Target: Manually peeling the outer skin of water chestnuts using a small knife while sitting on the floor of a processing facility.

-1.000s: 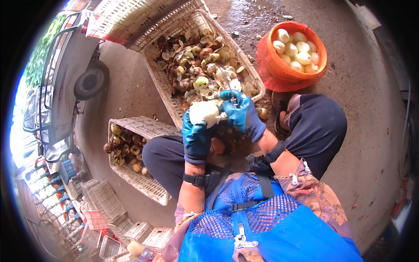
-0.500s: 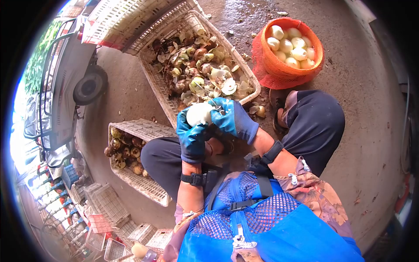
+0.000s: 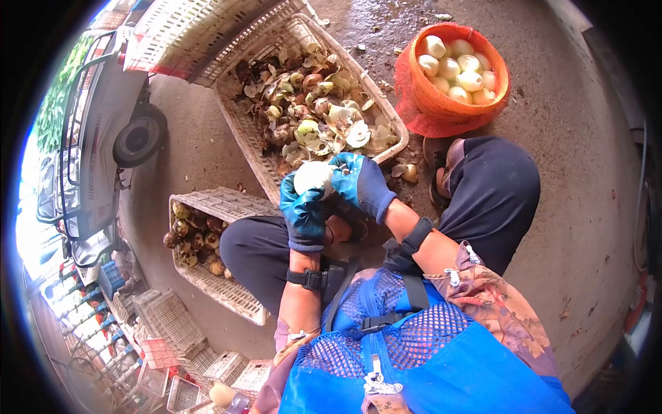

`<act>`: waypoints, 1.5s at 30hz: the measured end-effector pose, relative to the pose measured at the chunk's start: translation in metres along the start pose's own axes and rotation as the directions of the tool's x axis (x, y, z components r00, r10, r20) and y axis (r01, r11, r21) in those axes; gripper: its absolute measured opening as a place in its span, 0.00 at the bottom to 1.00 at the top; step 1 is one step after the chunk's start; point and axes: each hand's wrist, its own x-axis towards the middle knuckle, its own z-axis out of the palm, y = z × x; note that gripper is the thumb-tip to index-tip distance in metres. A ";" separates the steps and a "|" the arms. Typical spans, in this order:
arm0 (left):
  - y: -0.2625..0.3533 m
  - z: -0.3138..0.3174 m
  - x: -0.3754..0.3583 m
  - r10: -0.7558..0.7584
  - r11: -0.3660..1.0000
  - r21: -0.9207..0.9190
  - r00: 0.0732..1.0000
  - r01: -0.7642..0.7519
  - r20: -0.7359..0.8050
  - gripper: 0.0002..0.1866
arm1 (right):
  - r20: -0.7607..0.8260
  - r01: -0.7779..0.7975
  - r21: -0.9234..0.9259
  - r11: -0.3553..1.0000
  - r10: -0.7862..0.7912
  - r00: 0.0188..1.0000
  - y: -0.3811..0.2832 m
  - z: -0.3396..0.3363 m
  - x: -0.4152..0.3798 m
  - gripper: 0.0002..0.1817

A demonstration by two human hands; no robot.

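My left hand (image 3: 302, 210), in a blue rubber-coated glove, is wrapped round a peeled white onion (image 3: 313, 177). My right hand (image 3: 358, 185), gloved the same way, is closed against the onion's right side. A small knife is in its grip, its blade now mostly hidden by the fingers and the onion. Just beyond both hands lies a plastic crate (image 3: 272, 181) with onion skins and cut scraps (image 3: 324, 114) in it. An orange mesh-covered bucket (image 3: 452, 124) of peeled onions (image 3: 469, 80) stands at the upper right.
Left of my knee a tilted crate (image 3: 224, 297) holds unpeeled onions (image 3: 196, 238). Another crate (image 3: 186, 38) stands at the top left. A parked vehicle (image 3: 96, 131) is at the far left, with stacked crates (image 3: 169, 321) below it. Scraps (image 3: 407, 171) lie on the floor near my foot.
The knife blade, visible above the onion before, is now mostly out of sight. My right hand has tilted slightly and stays at the onion. The view has shifted a little.
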 end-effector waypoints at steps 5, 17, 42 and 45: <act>-0.004 -0.008 0.002 0.024 0.999 0.025 0.999 -0.024 -0.036 0.21 | 0.017 -0.078 0.144 0.986 0.077 0.997 0.012 0.011 0.002 0.16; 0.001 -0.001 0.005 0.107 0.994 0.031 0.994 -0.107 -0.012 0.20 | 0.347 -0.371 0.634 0.678 0.179 0.920 0.006 -0.001 0.000 0.09; 0.011 -0.004 0.011 0.074 0.991 0.115 0.997 -0.071 -0.017 0.17 | 0.365 -0.367 0.618 0.695 0.159 0.917 0.015 0.003 0.005 0.15; 0.004 -0.008 0.011 0.027 0.999 -0.030 0.999 -0.028 -0.042 0.16 | 0.305 -0.426 0.628 0.652 0.297 0.905 0.021 0.026 -0.001 0.15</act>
